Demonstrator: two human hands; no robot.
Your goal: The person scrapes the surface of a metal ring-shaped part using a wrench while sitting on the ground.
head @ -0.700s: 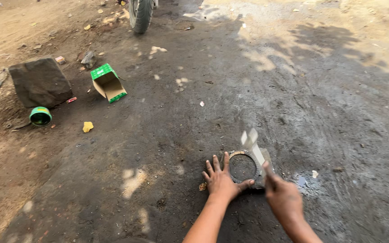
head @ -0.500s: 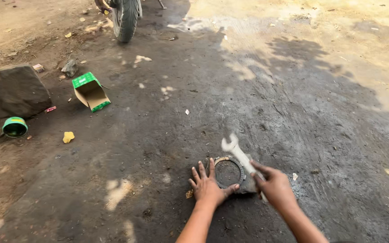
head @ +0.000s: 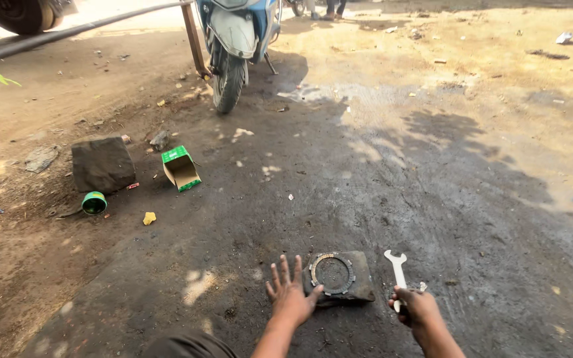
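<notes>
While the left hand (head: 290,296) lies flat on the dark ground (head: 432,199) with fingers spread, holding nothing and its thumb touching a stone slab (head: 361,282), the right hand (head: 414,307) is closed around the handle of a white spanner (head: 396,266) pointing away. A toothed metal ring (head: 331,273) rests on the slab between both hands. Farther off lie a green cardboard box (head: 180,167), a green tin (head: 93,203), a dark block (head: 102,164) and a parked scooter (head: 235,40).
</notes>
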